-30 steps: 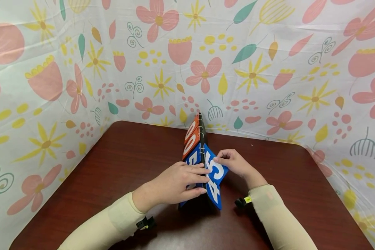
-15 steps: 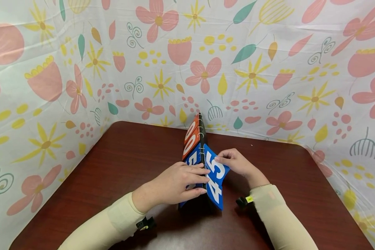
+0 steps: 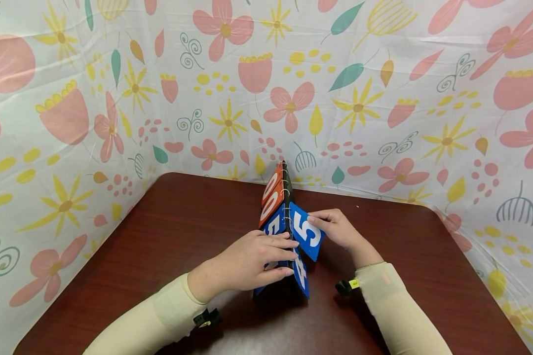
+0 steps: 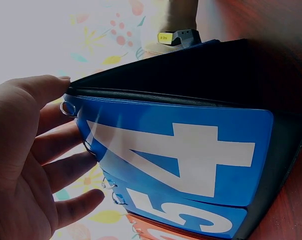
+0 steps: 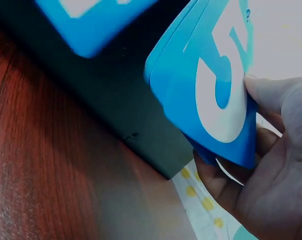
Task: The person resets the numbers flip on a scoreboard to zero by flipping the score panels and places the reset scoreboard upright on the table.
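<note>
A tabletop flip scoreboard (image 3: 285, 197) with a black A-shaped stand and metal rings along its top ridge stands on the table. My right hand (image 3: 337, 227) pinches a blue number card (image 5: 223, 95) showing a white 5, lifting it away from the right face. Several blue cards show together in that pinch in the right wrist view. Beside it hangs a blue card (image 3: 301, 273) with a 4. My left hand (image 3: 248, 259) rests across the ridge, its fingers (image 4: 70, 167) extended by the rings. On the left face, another blue 4 card (image 4: 191, 155) and 5 card (image 4: 186, 217) hang side by side.
Red cards (image 3: 272, 195) showing 0s hang at the far end of the scoreboard. The dark reddish table (image 3: 195, 212) lies under everything. A flower-printed cloth (image 3: 248, 113) closes off the back and sides.
The 5 card is now lifted apart from the 4 card, which has dropped back toward the stand. My right hand has moved slightly to the right; the left hand stays in place.
</note>
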The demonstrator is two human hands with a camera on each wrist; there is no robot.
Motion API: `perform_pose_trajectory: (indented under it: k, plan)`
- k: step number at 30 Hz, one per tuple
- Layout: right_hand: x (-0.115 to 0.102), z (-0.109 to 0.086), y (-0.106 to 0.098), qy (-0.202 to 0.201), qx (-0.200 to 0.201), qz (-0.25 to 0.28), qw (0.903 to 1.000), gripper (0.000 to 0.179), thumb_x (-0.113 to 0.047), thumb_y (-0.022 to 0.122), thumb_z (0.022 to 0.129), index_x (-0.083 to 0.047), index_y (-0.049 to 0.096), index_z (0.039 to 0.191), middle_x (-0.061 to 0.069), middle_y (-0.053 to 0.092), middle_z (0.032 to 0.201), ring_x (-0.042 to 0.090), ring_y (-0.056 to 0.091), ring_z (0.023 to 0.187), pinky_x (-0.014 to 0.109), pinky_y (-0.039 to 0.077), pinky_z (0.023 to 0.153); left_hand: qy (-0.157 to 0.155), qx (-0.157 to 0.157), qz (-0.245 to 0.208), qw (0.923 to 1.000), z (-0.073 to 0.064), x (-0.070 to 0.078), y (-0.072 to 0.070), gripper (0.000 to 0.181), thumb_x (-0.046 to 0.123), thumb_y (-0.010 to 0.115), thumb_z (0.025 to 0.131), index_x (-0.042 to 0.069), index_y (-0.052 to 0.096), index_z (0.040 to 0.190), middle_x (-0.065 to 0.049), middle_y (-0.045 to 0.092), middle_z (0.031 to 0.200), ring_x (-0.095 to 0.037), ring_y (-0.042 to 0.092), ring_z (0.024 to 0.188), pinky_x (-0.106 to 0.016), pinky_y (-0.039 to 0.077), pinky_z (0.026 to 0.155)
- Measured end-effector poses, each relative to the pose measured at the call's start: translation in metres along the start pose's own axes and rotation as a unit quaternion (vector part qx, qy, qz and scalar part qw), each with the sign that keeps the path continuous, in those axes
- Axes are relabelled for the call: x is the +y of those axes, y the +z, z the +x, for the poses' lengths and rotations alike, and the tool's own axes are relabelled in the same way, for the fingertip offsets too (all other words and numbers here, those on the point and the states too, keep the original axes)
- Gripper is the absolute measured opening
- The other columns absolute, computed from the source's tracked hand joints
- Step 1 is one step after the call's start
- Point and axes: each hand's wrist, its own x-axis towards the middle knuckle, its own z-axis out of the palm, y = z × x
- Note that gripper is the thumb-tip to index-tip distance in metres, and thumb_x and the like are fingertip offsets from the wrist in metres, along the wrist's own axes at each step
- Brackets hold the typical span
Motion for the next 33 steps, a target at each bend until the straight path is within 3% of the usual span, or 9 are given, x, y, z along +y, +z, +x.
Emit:
perform_pose_trajectory:
  k: [4, 8, 13, 22, 29, 31, 33]
  plan:
    - [-0.002, -0.001, 0.000, 0.002, 0.022, 0.004, 0.9997, 0.030, -0.022, 0.062, 0.104, -0.002, 0.075, 0.123, 0.021, 0.077, 0.104, 0.014, 0.074, 0.081, 0.029, 0.061, 0.074, -0.003, -0.002, 0.003, 1.0000, 0.000, 0.000, 0.000, 0.039, 0.045, 0.056, 0.105, 0.024, 0.070, 0.135, 0.004, 0.063, 0.147, -0.013, 0.051, 0.145, -0.046, 0.049, 0.109]
    - [-0.002, -0.001, 0.000, -0.003, 0.033, 0.006, 0.9994, 0.024, -0.021, 0.065, 0.102, -0.002, 0.076, 0.112, 0.019, 0.075, 0.095, 0.017, 0.070, 0.075, 0.029, 0.060, 0.070, -0.007, -0.005, 0.001, 1.0000, 0.000, 0.001, -0.001, 0.039, 0.045, 0.056, 0.105, 0.024, 0.070, 0.135, 0.006, 0.062, 0.147, -0.013, 0.050, 0.145, -0.046, 0.048, 0.110]
    - [-0.001, -0.001, -0.001, 0.003, 0.027, 0.013, 0.9995, 0.021, -0.022, 0.065, 0.102, -0.001, 0.071, 0.103, 0.016, 0.071, 0.085, 0.020, 0.068, 0.070, 0.030, 0.059, 0.067, -0.008, -0.006, -0.005, 0.9999, 0.000, 0.001, -0.001, 0.040, 0.045, 0.057, 0.105, 0.024, 0.070, 0.135, 0.004, 0.062, 0.147, -0.013, 0.050, 0.145, -0.047, 0.048, 0.111]
    - [-0.004, -0.002, -0.003, -0.011, 0.021, -0.007, 0.9997, 0.021, -0.021, 0.063, 0.103, -0.003, 0.072, 0.103, 0.018, 0.072, 0.086, 0.021, 0.068, 0.070, 0.030, 0.059, 0.067, -0.007, -0.005, -0.001, 1.0000, 0.000, 0.002, -0.001, 0.039, 0.045, 0.056, 0.105, 0.025, 0.069, 0.136, 0.004, 0.062, 0.147, -0.014, 0.050, 0.146, -0.047, 0.048, 0.110]
    - [-0.049, -0.014, -0.007, -0.027, 0.051, -0.052, 0.9969, 0.017, -0.011, 0.066, 0.100, 0.002, 0.076, 0.105, 0.024, 0.074, 0.111, 0.010, 0.069, 0.082, 0.027, 0.059, 0.070, -0.005, -0.001, -0.003, 1.0000, 0.000, 0.002, -0.001, 0.039, 0.045, 0.057, 0.105, 0.024, 0.071, 0.134, 0.005, 0.062, 0.147, -0.014, 0.051, 0.145, -0.047, 0.048, 0.110]
    - [-0.051, -0.014, -0.009, -0.025, 0.050, -0.062, 0.9965, 0.016, -0.012, 0.067, 0.100, 0.001, 0.076, 0.102, 0.023, 0.075, 0.113, 0.007, 0.069, 0.083, 0.027, 0.059, 0.070, -0.007, -0.003, -0.005, 1.0000, 0.000, 0.002, -0.001, 0.039, 0.045, 0.057, 0.105, 0.024, 0.070, 0.135, 0.006, 0.062, 0.147, -0.014, 0.051, 0.145, -0.047, 0.048, 0.110]
    - [-0.046, -0.013, -0.010, -0.019, 0.040, -0.062, 0.9971, 0.016, -0.012, 0.067, 0.100, 0.001, 0.075, 0.097, 0.023, 0.076, 0.105, 0.010, 0.068, 0.077, 0.028, 0.059, 0.066, -0.010, -0.005, -0.005, 0.9999, 0.000, 0.002, -0.001, 0.039, 0.045, 0.056, 0.105, 0.025, 0.070, 0.135, 0.007, 0.061, 0.148, -0.013, 0.050, 0.145, -0.046, 0.048, 0.110]
